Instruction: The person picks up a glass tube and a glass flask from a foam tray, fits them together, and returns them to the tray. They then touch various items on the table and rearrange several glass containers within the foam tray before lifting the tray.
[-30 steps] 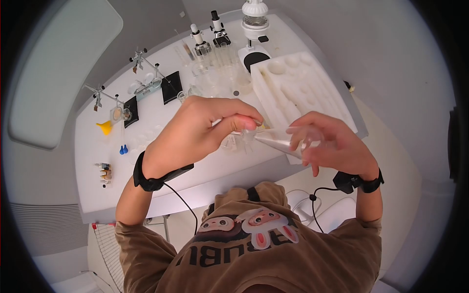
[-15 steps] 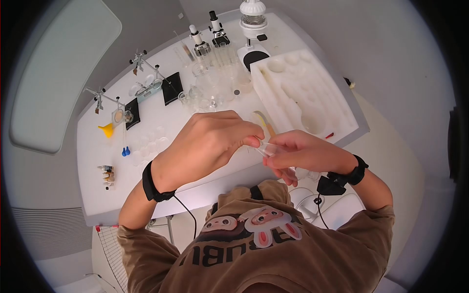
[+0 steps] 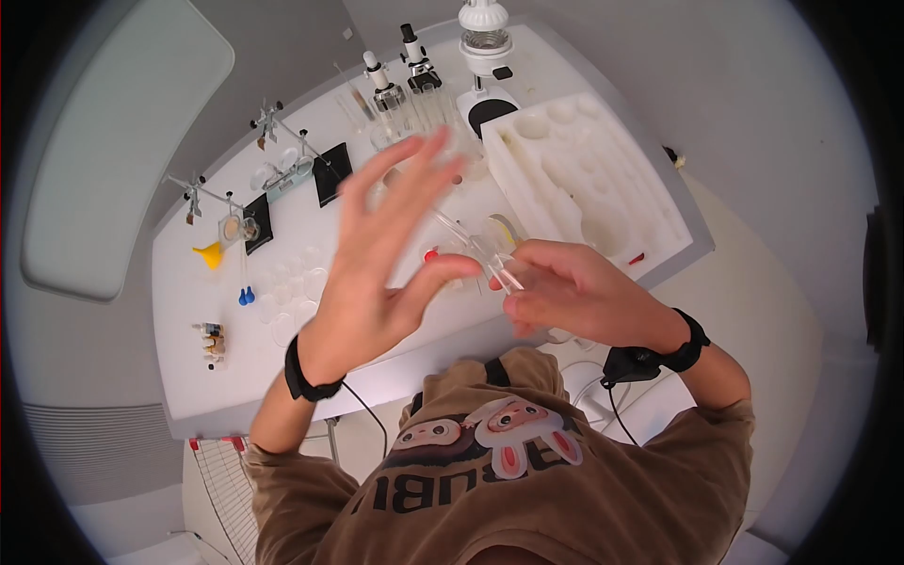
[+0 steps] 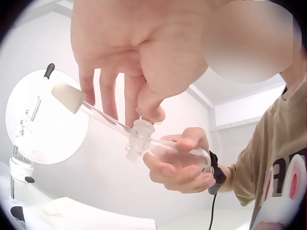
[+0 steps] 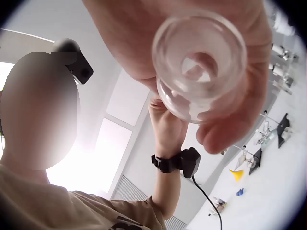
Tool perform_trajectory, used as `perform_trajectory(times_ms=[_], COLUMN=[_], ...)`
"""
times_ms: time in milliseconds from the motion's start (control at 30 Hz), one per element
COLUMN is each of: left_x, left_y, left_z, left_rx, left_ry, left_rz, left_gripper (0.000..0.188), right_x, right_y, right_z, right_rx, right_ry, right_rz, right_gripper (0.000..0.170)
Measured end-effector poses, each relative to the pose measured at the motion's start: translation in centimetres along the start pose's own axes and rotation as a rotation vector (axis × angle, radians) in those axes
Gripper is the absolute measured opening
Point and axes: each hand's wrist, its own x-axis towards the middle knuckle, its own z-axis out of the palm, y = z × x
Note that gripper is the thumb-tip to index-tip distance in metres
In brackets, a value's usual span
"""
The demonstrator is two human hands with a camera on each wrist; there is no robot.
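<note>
My right hand (image 3: 584, 292) grips the clear glass bulb of a funnel with a stopcock, fingers wrapped around its body. The funnel's stopcock (image 4: 139, 136) projects from that grip, and the thin glass stem (image 4: 106, 118) slants away up and left in the left wrist view. A pale rubber stopper (image 4: 69, 98) sits at the stem's far end. In the right wrist view the bulb's round glass end (image 5: 201, 52) faces the camera. My left hand (image 3: 372, 259) is spread with fingers extended beside the stem, its thumb tip close to the stopcock.
A white moulded tray (image 3: 603, 198) lies right of the hands. Behind stand microscopes (image 3: 386, 89), glass tubes and a white instrument (image 3: 485, 52). At left are clamp stands, a yellow funnel (image 3: 209, 254), blue-ended droppers (image 3: 247, 297), glass dishes (image 3: 282, 330) and small bottles (image 3: 213, 344).
My left hand, earlier pinching the glassware near the stopcock, has let go and spread its fingers, moving up and left. My right hand moved left with the funnel, then stayed about there.
</note>
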Motion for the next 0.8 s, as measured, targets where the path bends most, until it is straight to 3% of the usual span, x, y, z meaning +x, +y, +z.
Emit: perform_trajectory(times_ms=[100, 167, 233, 300, 367, 467, 533, 600, 700, 800], left_x=[-3.0, -3.8, -3.7, -4.0, -3.5, -3.3, -3.4, -3.4, -3.4, -3.4], left_y=[-1.6, -1.0, -0.5, -1.0, -0.5, -0.4, -0.5, -0.5, -0.3, 0.2], left_z=[1.9, 2.9, 3.5, 3.8, 3.9, 4.3, 4.3, 4.0, 4.1, 4.4], left_rx=[-0.291, -0.62, -0.826, -1.105, -1.171, -1.224, -1.212, -1.226, -1.244, -1.316], left_ry=[0.389, 0.329, 0.128, -0.039, -0.046, -0.047, -0.038, -0.033, 0.013, 0.072], left_rz=[-0.294, -0.608, -0.726, -0.774, -0.77, -0.748, -0.735, -0.709, -0.657, -0.69], left_gripper=[0.052, 0.056, 0.067, 0.071, 0.069, 0.064, 0.061, 0.047, 0.049, 0.052], right_x=[-0.2, 0.2, 0.8, 1.2, 1.3, 1.7, 1.9, 2.1, 2.6, 2.8], right_y=[0.5, 1.7, 2.6, 2.5, 2.0, 2.1, 2.0, 2.1, 2.6, 3.0], right_z=[0.4, 0.6, 1.2, 1.7, 2.3, 3.0, 3.5, 3.9, 4.3, 4.7], right_rx=[0.059, 0.009, -0.083, -0.178, -0.246, -0.372, -0.424, -0.475, -0.514, -0.501], right_ry=[0.059, 0.11, 0.175, 0.234, 0.32, 0.408, 0.436, 0.467, 0.501, 0.538], right_rz=[-0.054, -0.061, -0.107, -0.155, -0.07, -0.181, -0.225, -0.271, -0.334, -0.391], right_gripper=[0.014, 0.019, 0.021, 0.023, 0.042, 0.044, 0.044, 0.043, 0.041, 0.026])
